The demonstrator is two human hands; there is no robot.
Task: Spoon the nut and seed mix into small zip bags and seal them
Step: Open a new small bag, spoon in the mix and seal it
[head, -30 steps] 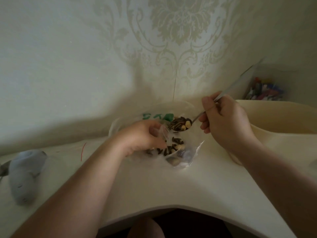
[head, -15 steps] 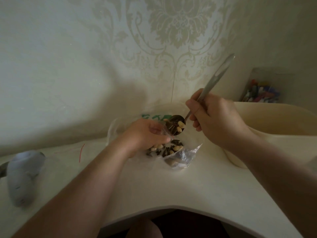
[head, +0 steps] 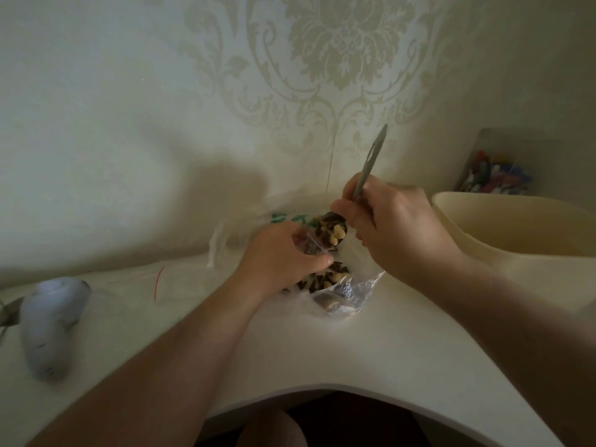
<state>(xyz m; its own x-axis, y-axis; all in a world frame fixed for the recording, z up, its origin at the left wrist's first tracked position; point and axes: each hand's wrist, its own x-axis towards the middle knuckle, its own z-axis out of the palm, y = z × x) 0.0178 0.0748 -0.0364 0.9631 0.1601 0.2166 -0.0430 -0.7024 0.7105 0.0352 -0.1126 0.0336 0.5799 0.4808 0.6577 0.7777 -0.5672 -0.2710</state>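
Since the earlier frames, our right hand (head: 396, 233) has swung the spoon (head: 361, 185) from a shallow slant to nearly upright, handle toward the wall, so the loaded bowl tips down at the bag's mouth. That hand is curled round the lower handle, close to the bowl, which we judge gives fine control of the pour. Our left hand (head: 283, 256) pinches the rim of the small zip bag (head: 342, 291) between thumb and fingertips, holding the mouth up and open beneath the spoon; the bag's lower part lies on the desk (head: 354, 350). Nut and seed mix (head: 332, 233) heaps the spoon, and more shows through the clear film below. Behind lies a larger plastic bag (head: 245, 221), apparently the supply. A cream tub (head: 516, 227) stands to the right, a pale grey object (head: 51, 321) far left. Sealing is not yet begun.
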